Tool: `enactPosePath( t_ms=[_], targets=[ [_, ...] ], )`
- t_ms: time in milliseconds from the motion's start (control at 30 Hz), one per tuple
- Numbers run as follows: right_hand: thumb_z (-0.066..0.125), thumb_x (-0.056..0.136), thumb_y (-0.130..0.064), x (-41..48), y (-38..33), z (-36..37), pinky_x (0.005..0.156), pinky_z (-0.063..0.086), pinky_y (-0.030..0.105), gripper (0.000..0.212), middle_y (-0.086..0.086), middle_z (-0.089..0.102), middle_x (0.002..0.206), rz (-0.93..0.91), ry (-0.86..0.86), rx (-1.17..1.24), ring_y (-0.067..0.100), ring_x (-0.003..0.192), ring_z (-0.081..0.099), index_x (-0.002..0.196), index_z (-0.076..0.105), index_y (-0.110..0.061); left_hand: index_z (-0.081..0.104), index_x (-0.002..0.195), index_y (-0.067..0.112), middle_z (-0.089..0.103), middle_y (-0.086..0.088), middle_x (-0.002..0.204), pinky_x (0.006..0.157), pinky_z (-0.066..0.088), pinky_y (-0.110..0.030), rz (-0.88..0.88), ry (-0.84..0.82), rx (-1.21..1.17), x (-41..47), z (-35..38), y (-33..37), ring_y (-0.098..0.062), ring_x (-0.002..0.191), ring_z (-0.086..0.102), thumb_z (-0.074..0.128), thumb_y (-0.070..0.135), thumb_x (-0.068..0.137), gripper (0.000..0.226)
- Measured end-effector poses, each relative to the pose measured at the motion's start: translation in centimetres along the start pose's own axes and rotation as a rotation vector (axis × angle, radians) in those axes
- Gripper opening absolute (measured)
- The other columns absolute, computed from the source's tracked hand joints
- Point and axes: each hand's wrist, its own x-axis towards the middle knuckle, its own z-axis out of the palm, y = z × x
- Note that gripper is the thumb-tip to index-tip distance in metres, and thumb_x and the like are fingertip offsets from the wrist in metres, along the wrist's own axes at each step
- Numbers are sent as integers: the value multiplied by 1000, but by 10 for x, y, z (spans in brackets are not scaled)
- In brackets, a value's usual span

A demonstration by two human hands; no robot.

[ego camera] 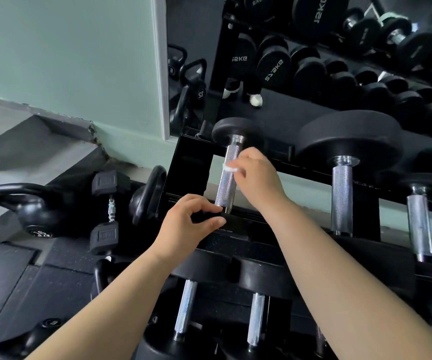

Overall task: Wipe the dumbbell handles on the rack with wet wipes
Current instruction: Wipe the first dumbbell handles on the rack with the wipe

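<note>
Gym setting: a pale green wall (67, 61) and a mirror (313, 81) back the black rack (191, 152). The leftmost dumbbell (233, 127) lies across the upper tier at the rack's left end, its knurled handle (225, 188) bare between the front and rear rails.

My right hand (259, 178) pinches a folded wet wipe (231, 168) against the upper part of that handle. My left hand (186, 222) curls fingers and thumb round the dumbbell's dark near end at the front rail, apparently to steady it.

Judged step: wiping this handle, with most of its length below the wipe not yet covered. The next move calls for drawing the wipe down toward the front rail and wrapping it round the bar to reach the underside. After that, shift right to the second handle (342, 198) and the third handle (418, 224).

Lower-tier handles (185, 307) wait beneath my forearms. On the floor left of the rack sit a kettlebell (33, 211) and a hex dumbbell (107, 211); neither blocks access. Obstruction: my left hand sits right at the handle's near end.
</note>
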Motion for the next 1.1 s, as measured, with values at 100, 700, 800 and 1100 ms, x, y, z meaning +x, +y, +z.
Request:
enactPosePath(
  t_ms=[100,700,800,1100],
  targets=[
    [48,88,-2,-5,3,-4,57,30,14,25,4,50,95,35,0,96,13,80,45,100,69,-8,59,71,37,55,15,84,74,35,0,24,12,-18,-1,3,-3,11,79,52,75,8,69,33],
    [51,85,-4,-29,-3,-3,57,32,12,20,-18,42,72,97,-144,140,-1,66,41,91,69,-11,57,71,35,54,15,82,73,34,1,34,25,-28,-2,4,-4,17,78,50,74,7,70,33],
    [50,86,-4,-33,-5,-7,61,35,11,21,-16,45,74,33,-229,89,4,71,45,92,69,-10,57,71,34,55,13,82,73,35,0,48,31,-28,-1,5,-6,16,78,51,75,6,69,33],
    [44,85,-1,30,-3,2,65,36,32,28,17,58,103,41,172,-192,32,94,53,106,63,-2,59,70,36,57,10,82,73,36,0,55,31,-38,1,4,-9,12,79,53,76,5,67,35]
  ],
)
